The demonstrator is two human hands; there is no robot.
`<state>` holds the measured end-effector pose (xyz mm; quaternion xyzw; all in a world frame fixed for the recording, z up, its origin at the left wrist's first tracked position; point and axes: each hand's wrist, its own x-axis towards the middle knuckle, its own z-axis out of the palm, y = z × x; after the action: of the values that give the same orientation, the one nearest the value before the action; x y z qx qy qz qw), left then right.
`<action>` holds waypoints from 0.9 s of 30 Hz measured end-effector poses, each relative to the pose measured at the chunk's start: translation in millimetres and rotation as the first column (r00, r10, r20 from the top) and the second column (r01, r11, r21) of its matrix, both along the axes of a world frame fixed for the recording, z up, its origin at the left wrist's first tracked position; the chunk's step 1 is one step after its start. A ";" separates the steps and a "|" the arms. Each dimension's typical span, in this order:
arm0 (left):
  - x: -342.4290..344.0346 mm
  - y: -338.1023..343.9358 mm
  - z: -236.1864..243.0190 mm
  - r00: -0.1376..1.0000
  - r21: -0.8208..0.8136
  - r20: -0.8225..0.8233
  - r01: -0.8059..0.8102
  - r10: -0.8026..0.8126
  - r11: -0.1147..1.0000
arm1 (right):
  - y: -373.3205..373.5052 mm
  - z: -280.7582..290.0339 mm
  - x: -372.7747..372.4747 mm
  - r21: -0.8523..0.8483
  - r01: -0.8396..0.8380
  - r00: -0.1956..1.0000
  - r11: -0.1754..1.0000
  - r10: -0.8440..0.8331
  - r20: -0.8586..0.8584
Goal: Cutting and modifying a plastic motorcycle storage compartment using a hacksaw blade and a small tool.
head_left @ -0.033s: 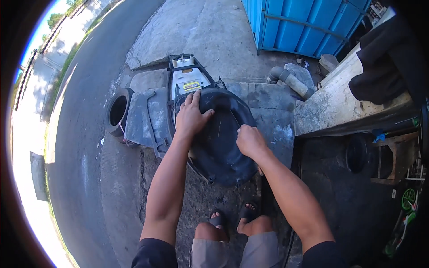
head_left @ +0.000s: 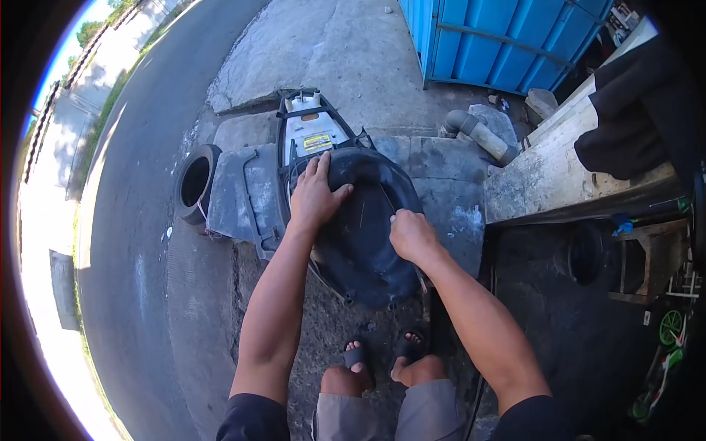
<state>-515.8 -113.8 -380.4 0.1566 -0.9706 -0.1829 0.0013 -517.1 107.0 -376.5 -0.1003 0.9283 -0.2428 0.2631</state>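
Observation:
A long seat-like part, black and dished [head_left: 362, 242] at its near end, lies in front of me on a stone block. Its narrow far end has a white panel [head_left: 305, 129] with a yellow label, framed in black. My left hand [head_left: 316, 195] presses flat on the left of the dished surface, fingers spread and pointing away from me. My right hand [head_left: 413, 234] is closed in a fist at the right inner side. A thin rod-like tool [head_left: 386, 197] sticks out of that fist toward the far rim; its handle is hidden in my fingers.
A tyre [head_left: 197, 184] leans at the block's left side, near a dark curved strip [head_left: 250, 195]. Beyond stand a grey pipe elbow [head_left: 479, 136] and a blue metal container [head_left: 500, 48]. At right are a concrete ledge [head_left: 537, 184], a black cloth [head_left: 625, 110] and another tyre [head_left: 586, 253].

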 end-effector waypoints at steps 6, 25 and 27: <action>14.3 -23.7 7.2 0.997 0.104 0.026 -0.078 0.076 0.991 | -32.3 39.3 4.3 0.151 -0.079 0.996 0.985 0.072 0.046; 19.5 -54.2 2.5 0.998 0.215 0.048 -0.042 0.032 0.976 | -110.5 92.8 -38.0 0.419 -0.206 0.956 0.884 0.091 0.278; 13.4 -46.3 0.5 0.999 0.233 0.017 -0.041 0.038 0.972 | -118.1 90.4 -42.7 0.399 -0.248 0.948 0.883 0.136 0.287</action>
<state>-502.4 -160.0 -379.8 0.1762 -0.9390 -0.2948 -0.0195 -559.8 -11.1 -286.1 -0.1005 0.9033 -0.0152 0.4168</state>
